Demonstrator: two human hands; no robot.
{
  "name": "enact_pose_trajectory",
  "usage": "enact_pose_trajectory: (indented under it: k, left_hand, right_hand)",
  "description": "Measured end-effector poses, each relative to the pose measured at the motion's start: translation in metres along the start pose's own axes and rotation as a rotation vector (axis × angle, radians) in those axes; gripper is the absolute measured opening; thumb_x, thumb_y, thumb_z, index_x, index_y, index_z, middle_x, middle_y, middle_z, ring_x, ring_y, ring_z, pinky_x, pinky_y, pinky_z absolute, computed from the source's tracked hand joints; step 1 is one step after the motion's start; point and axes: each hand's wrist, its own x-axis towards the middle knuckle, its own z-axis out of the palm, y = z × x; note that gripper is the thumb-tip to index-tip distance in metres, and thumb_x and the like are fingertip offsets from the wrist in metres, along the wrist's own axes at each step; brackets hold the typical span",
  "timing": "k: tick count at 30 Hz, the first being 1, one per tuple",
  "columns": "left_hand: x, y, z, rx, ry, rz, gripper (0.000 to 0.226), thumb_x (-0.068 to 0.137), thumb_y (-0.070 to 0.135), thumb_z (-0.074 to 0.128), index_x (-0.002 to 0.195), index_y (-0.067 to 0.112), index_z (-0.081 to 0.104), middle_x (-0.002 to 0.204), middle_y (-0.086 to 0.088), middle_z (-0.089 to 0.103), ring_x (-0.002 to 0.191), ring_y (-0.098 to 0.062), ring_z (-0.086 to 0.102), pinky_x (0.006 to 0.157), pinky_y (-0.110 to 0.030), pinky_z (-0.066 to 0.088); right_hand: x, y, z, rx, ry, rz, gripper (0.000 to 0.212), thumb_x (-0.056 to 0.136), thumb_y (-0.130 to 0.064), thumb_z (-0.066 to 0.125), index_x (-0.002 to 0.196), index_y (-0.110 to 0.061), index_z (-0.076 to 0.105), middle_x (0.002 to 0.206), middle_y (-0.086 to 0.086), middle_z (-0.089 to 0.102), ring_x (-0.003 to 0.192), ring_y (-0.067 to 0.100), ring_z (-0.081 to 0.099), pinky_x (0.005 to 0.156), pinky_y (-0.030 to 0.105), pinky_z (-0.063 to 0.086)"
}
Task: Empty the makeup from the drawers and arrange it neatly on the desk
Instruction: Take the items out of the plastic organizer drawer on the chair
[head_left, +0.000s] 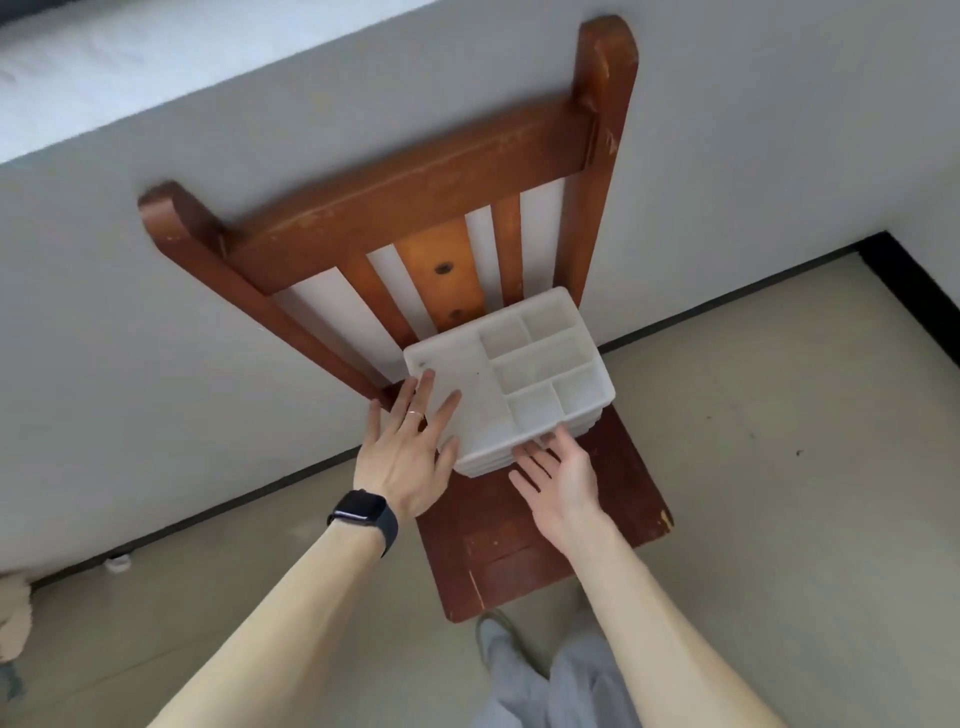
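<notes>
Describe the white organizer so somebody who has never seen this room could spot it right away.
Find the brown wooden chair against the grey wall. On its seat, near the backrest, sits the white organizer, left hand on top, right hand at its front edge. Unlike anything nearby, its top has a flat panel beside five open compartments.

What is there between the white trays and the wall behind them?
In the head view, only the chair back stands between the white trays and the wall.
</notes>
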Motion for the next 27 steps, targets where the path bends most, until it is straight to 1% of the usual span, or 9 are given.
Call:
enact_pose_trajectory:
  k: [2, 5, 7, 10, 13, 15, 19, 23, 27]
  left_hand:
    - [0.005, -0.005, 0.011, -0.023, 0.018, -0.015, 0.056, 0.105, 0.047, 0.021, 0.158, 0.043, 0.002, 0.163, 0.008, -0.027, 0.149, -0.014, -0.025, 0.116, -0.045, -0.019]
    - [0.008, -0.006, 0.022, -0.064, 0.034, -0.023, 0.055, 0.105, 0.046, 0.018, 0.157, 0.043, 0.000, 0.159, 0.011, -0.034, 0.145, -0.010, -0.033, 0.116, -0.042, -0.020]
    - [0.009, -0.003, 0.025, -0.078, 0.037, -0.033, 0.056, 0.105, 0.045, 0.016, 0.158, 0.041, -0.001, 0.160, 0.009, -0.033, 0.146, -0.012, -0.032, 0.117, -0.041, -0.019]
    - [0.010, 0.000, 0.027, -0.104, 0.047, -0.053, 0.057, 0.105, 0.044, 0.017, 0.158, 0.038, -0.004, 0.161, 0.009, -0.030, 0.148, -0.013, -0.029, 0.118, -0.041, -0.018]
    - [0.009, 0.000, 0.028, -0.107, 0.037, -0.061, 0.059, 0.106, 0.043, 0.017, 0.157, 0.037, -0.010, 0.161, 0.009, -0.031, 0.147, -0.013, -0.030, 0.117, -0.040, -0.021]
    - [0.010, -0.001, 0.028, -0.100, 0.032, -0.064, 0.059, 0.106, 0.043, 0.016, 0.157, 0.036, -0.014, 0.160, 0.009, -0.032, 0.147, -0.013, -0.031, 0.115, -0.039, -0.024]
    - [0.012, -0.001, 0.029, -0.078, 0.026, -0.066, 0.060, 0.106, 0.045, 0.013, 0.155, 0.035, -0.018, 0.160, 0.009, -0.033, 0.145, -0.013, -0.034, 0.113, -0.037, -0.027]
    - [0.012, -0.001, 0.030, -0.079, 0.041, -0.063, 0.061, 0.105, 0.045, 0.014, 0.155, 0.034, -0.019, 0.158, 0.010, -0.034, 0.144, -0.012, -0.035, 0.112, -0.036, -0.029]
    - [0.012, -0.002, 0.036, -0.104, 0.091, -0.054, 0.062, 0.105, 0.044, 0.018, 0.155, 0.034, -0.018, 0.160, 0.009, -0.033, 0.146, -0.012, -0.031, 0.115, -0.035, -0.025]
  right_hand:
    - [0.010, 0.001, 0.002, 0.103, 0.015, 0.018, 0.047, 0.101, -0.042, 0.057, 0.133, -0.008, 0.055, 0.126, 0.016, 0.063, 0.116, 0.027, 0.063, 0.095, 0.044, 0.050]
    - [0.019, 0.004, 0.003, 0.171, 0.016, 0.028, 0.045, 0.101, -0.044, 0.055, 0.127, -0.008, 0.057, 0.126, 0.016, 0.062, 0.117, 0.027, 0.061, 0.096, 0.044, 0.047]
    - [0.025, 0.007, 0.001, 0.192, 0.012, 0.026, 0.043, 0.101, -0.046, 0.054, 0.123, -0.009, 0.059, 0.127, 0.014, 0.061, 0.117, 0.026, 0.059, 0.098, 0.045, 0.045]
    - [0.029, 0.010, 0.000, 0.238, 0.006, 0.033, 0.047, 0.097, -0.046, 0.058, 0.128, -0.010, 0.059, 0.129, 0.012, 0.061, 0.120, 0.026, 0.058, 0.104, 0.045, 0.042]
    - [0.031, 0.011, -0.003, 0.311, 0.001, 0.051, 0.051, 0.093, -0.043, 0.065, 0.130, -0.008, 0.059, 0.130, 0.012, 0.061, 0.120, 0.027, 0.059, 0.109, 0.048, 0.042]
    - [0.033, 0.013, -0.005, 0.319, -0.009, 0.050, 0.051, 0.091, -0.043, 0.067, 0.128, -0.008, 0.060, 0.129, 0.012, 0.062, 0.120, 0.027, 0.059, 0.109, 0.049, 0.043]
    - [0.039, 0.014, -0.010, 0.277, 0.004, 0.043, 0.052, 0.090, -0.046, 0.066, 0.126, -0.008, 0.061, 0.132, 0.012, 0.060, 0.121, 0.025, 0.058, 0.102, 0.043, 0.042]
    - [0.038, 0.022, -0.021, 0.217, 0.101, 0.024, 0.052, 0.089, -0.048, 0.067, 0.128, -0.014, 0.060, 0.134, 0.007, 0.058, 0.116, 0.022, 0.057, 0.080, 0.033, 0.041]
    - [0.026, 0.031, -0.039, -0.079, 0.128, -0.054, 0.037, 0.096, -0.041, 0.065, 0.123, -0.018, 0.057, 0.124, 0.006, 0.064, 0.111, 0.023, 0.067, 0.085, 0.037, 0.054]
